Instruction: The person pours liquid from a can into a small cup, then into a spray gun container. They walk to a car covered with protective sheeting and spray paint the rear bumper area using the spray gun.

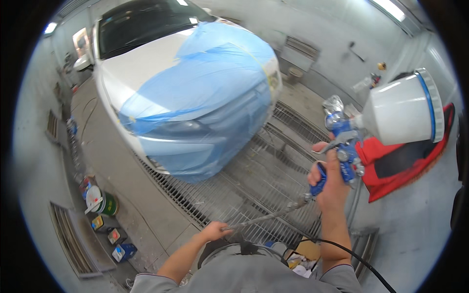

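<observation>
Head view: my right hand (333, 183), on the right, grips the blue spray gun (347, 168), white cup (400, 110) attached. My left hand (215, 231), near side, left of the gun, has fingers closed round the hose (264, 217). Far left: white car (134, 71), blue film (210, 93) over its front.

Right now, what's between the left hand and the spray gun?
A grey hose runs from the left hand to the spray gun, floor grating beneath; head view.
</observation>
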Demonstrator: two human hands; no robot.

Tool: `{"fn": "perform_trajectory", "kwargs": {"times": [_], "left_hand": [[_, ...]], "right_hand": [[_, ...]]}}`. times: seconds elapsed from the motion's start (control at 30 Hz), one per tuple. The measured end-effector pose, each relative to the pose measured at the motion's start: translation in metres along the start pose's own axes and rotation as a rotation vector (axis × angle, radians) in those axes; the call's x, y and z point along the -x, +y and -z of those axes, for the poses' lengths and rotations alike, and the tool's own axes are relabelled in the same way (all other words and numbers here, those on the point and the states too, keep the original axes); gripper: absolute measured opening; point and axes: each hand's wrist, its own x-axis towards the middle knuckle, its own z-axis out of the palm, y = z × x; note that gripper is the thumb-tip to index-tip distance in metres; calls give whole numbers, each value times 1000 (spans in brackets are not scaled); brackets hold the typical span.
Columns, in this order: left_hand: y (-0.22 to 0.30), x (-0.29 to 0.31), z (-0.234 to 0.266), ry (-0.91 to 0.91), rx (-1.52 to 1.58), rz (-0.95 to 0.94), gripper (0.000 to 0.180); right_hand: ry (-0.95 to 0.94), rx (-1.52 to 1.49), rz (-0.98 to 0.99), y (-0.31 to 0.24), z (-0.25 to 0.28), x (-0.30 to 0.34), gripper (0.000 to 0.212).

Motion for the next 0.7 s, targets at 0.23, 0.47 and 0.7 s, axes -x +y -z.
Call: {"fn": "perform_trajectory", "kwargs": {"times": [0.23,0.47,0.7], "left_hand": [[-94,40,30,-240,-351,355,46],[-46,15,67,-167,-279,198,46],[-31,-22,65,-60,-251,188,39]], "right_hand": [[493,392,-43,26,122,42,25],[566,399,-409,154,144,90,27],[728,354,-374,245,200,69,20]]}}
